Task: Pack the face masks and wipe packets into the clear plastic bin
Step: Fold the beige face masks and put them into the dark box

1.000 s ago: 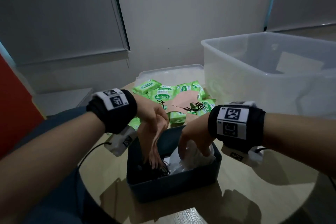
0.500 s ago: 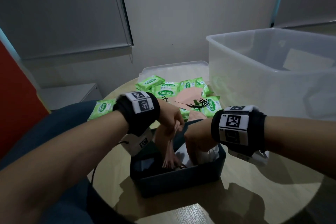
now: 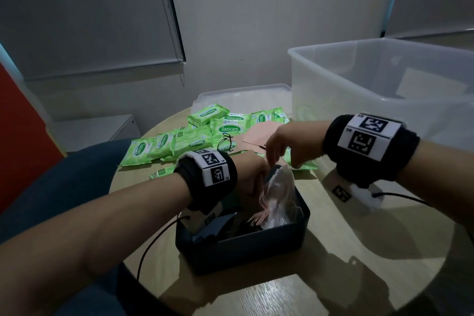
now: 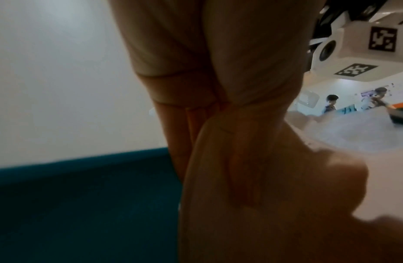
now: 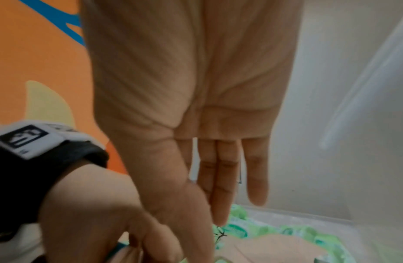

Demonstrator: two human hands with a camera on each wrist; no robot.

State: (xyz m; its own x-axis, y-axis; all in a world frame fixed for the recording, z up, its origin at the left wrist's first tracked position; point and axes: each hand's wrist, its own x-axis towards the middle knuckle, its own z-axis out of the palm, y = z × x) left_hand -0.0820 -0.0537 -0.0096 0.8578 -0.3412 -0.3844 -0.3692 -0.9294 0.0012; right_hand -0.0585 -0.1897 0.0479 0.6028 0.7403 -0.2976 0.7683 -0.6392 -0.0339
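Note:
My left hand point(image 3: 252, 174) is curled around a stack of pink face masks point(image 3: 259, 213) standing on edge in a dark box point(image 3: 243, 251), next to crumpled clear plastic wrap point(image 3: 279, 187). The left wrist view shows this left hand point(image 4: 230, 160) with its fingers folded in. Just above the wrap hovers my right hand point(image 3: 280, 147); its fingers point(image 5: 225, 178) are straight in the right wrist view. Green wipe packets point(image 3: 228, 126) and a loose pink mask point(image 3: 259, 133) lie behind the box. The clear plastic bin point(image 3: 372, 100) stands at the far right.
A clear lid point(image 3: 243, 95) lies behind the wipe packets at the round table's point(image 3: 359, 251) far edge. A dark blue chair point(image 3: 64, 187) sits at the left, below my left arm. Cables trail from both wrist cameras.
My right hand has come up out of the dark box and now sits above the plastic wrap. My left hand has shifted right with the mask stack.

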